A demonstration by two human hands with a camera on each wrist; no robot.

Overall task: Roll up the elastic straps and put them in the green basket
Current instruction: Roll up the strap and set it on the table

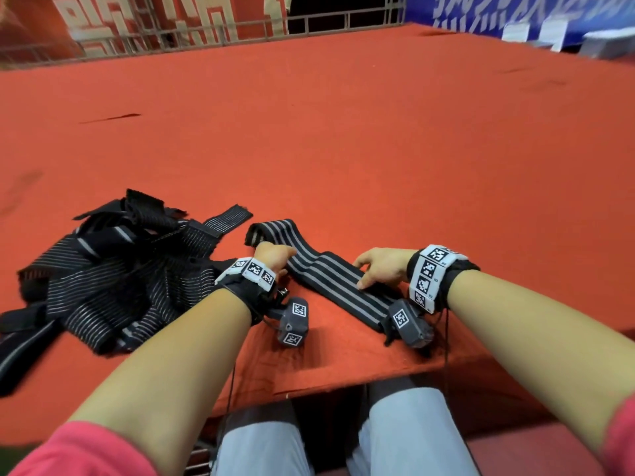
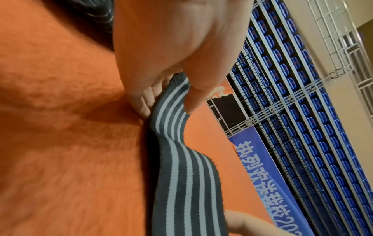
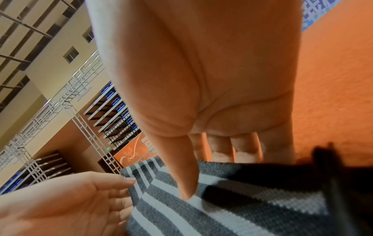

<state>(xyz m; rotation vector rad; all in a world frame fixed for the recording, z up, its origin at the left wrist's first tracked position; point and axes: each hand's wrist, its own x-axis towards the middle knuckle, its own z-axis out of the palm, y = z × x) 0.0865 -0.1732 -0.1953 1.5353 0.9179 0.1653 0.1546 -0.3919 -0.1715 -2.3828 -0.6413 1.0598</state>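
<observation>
Lying flat under right hand (image 1: 381, 266) fingers, strap (image 1: 338, 286); left hand (image 1: 273, 257) pinching it.

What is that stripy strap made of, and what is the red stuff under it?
The stripy strap looks like woven elastic fabric, matt dark grey with pale stripes: the right wrist view shows a ribbed knit texture, and it bends softly where the left hand pinches it. The red table cover looks like fuzzy felt or thin carpet, matt; close up its surface seems fibrous. The exact fibre cannot be told.
</observation>
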